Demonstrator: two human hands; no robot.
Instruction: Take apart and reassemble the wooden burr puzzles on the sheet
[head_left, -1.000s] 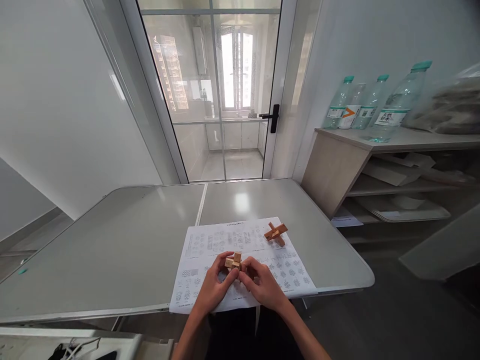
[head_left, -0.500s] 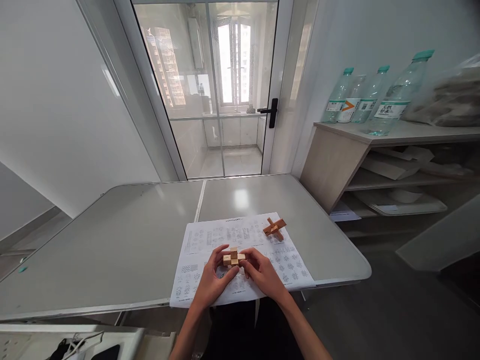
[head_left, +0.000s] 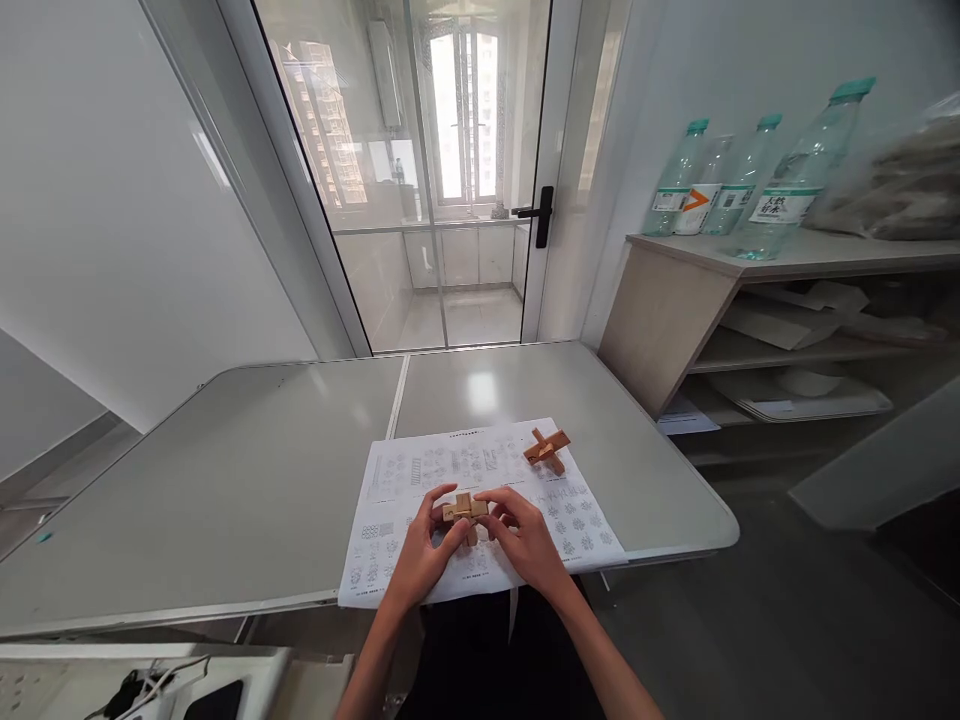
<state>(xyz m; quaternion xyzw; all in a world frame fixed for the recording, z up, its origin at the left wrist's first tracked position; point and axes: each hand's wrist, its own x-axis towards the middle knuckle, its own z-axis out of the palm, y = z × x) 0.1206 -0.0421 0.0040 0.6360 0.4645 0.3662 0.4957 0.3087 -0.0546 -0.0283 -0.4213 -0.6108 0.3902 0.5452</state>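
Over one sheet (head_left: 397, 482), two hands (head_left: 421, 558) (head_left: 532, 542) grip one wooden cross (head_left: 463, 505) near one darker cross (head_left: 547, 453).

Daylight blows out the window (head_left: 484, 115) behind the glazed door (head_left: 434, 227); below that door, glare spots the tabletop (head_left: 262, 480); right of it, the shelving unit (head_left: 671, 315) looks stretched, dim inside.

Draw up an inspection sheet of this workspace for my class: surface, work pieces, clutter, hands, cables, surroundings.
Surface: grey table; printed sheet along its near edge.
Work pieces: pale block assembly, held; darker wooden cross near the sheet's far right corner.
Clutter: small green object by the table's left edge.
Hands: left hand and right hand both hold the pale block assembly.
Cables: thin white cable, lower left.
Surroundings: glazed door beyond; shelf unit with bottles, right.
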